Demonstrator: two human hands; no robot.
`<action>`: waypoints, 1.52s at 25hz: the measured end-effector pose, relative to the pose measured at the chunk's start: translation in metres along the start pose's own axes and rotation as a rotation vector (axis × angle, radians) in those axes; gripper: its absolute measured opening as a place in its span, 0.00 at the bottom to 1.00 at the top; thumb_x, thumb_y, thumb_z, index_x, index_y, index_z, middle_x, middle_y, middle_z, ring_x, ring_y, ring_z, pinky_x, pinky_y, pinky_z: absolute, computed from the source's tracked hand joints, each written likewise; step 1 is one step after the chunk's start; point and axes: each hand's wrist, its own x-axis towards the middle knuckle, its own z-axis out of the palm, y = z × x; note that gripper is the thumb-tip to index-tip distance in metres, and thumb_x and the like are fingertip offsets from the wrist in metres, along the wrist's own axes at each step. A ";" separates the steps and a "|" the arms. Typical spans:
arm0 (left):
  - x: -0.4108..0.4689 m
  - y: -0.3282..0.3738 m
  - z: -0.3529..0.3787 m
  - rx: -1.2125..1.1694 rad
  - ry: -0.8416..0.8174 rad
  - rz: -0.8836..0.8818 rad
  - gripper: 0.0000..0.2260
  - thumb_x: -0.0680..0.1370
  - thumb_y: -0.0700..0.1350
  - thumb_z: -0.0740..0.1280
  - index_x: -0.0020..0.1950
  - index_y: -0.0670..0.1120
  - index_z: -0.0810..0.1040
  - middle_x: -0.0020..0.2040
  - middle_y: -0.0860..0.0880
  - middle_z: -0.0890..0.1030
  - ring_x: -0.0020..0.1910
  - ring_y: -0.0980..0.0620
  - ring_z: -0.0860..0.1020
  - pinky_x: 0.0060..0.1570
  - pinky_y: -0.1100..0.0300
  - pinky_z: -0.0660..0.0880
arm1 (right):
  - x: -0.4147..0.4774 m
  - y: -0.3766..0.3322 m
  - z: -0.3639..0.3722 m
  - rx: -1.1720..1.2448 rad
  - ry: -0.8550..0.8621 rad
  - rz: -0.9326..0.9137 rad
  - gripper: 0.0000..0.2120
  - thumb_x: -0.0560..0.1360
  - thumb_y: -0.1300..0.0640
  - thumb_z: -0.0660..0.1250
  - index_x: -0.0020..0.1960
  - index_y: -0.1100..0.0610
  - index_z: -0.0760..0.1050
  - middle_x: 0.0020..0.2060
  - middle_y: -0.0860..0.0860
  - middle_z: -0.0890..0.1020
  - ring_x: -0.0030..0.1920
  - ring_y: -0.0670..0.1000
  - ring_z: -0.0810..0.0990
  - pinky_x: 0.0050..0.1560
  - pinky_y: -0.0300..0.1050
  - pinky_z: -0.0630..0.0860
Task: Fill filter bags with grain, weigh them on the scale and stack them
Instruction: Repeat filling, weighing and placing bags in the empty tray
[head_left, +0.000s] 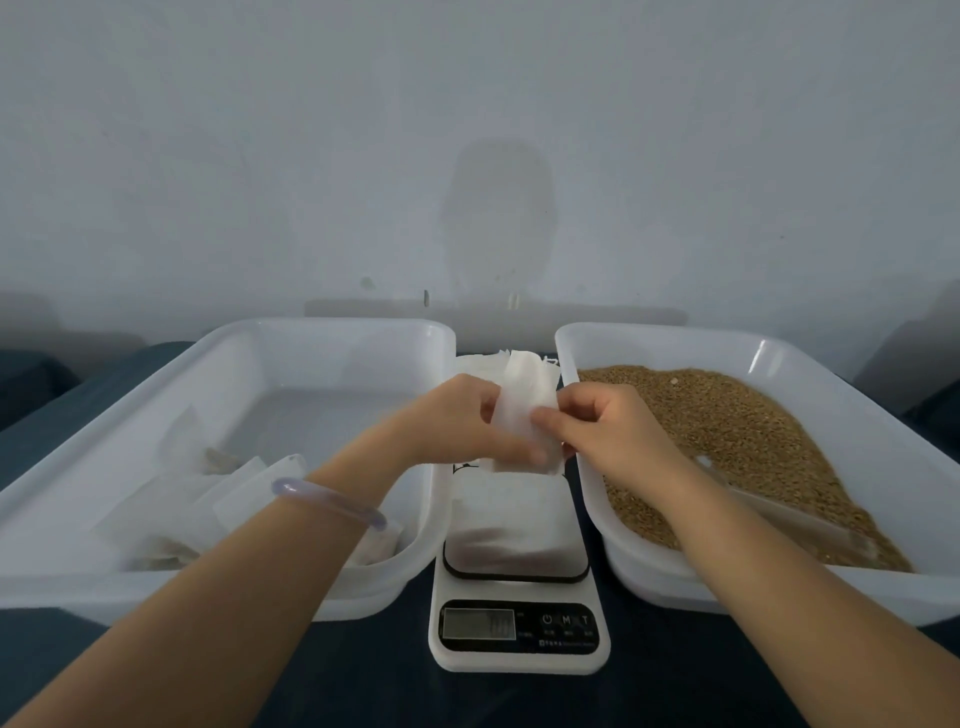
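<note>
Both hands hold one white filter bag (521, 415) above the scale (519, 587). My left hand (467, 415) grips its left side and my right hand (597, 421) pinches its right edge. Behind the hands lies a pile of empty filter bags (519, 362). The scale's platform carries a white container (511, 512). The right white tub (644, 564) holds brown grain (727, 426) and a clear scoop (789, 512) lying in it. Several filled bags (171, 504) lie in the left white tub (332, 332).
The scale's display (478, 623) and buttons face me at the front. Everything stands on a dark blue surface (363, 686). A pale wall rises right behind the tubs. A lilac bangle (327, 501) is on my left wrist.
</note>
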 end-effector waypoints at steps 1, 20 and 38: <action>0.001 -0.003 0.001 0.004 0.000 0.000 0.13 0.64 0.49 0.79 0.36 0.43 0.78 0.28 0.55 0.74 0.28 0.57 0.70 0.31 0.64 0.66 | 0.000 0.000 0.000 -0.005 0.007 0.001 0.09 0.73 0.57 0.71 0.40 0.63 0.80 0.34 0.57 0.83 0.31 0.47 0.79 0.36 0.40 0.76; -0.005 -0.002 0.020 -0.545 -0.069 0.158 0.12 0.73 0.29 0.67 0.50 0.44 0.78 0.42 0.48 0.85 0.44 0.49 0.84 0.37 0.58 0.80 | -0.022 -0.003 -0.062 -0.272 0.104 -0.006 0.08 0.70 0.40 0.68 0.49 0.38 0.78 0.45 0.37 0.82 0.46 0.36 0.79 0.42 0.29 0.73; 0.002 -0.006 0.024 -0.660 0.002 0.034 0.17 0.61 0.32 0.71 0.49 0.38 0.77 0.40 0.44 0.83 0.42 0.49 0.83 0.36 0.60 0.79 | -0.056 0.057 -0.155 -0.948 -0.316 0.306 0.11 0.66 0.48 0.76 0.44 0.40 0.76 0.44 0.41 0.75 0.44 0.40 0.73 0.43 0.35 0.66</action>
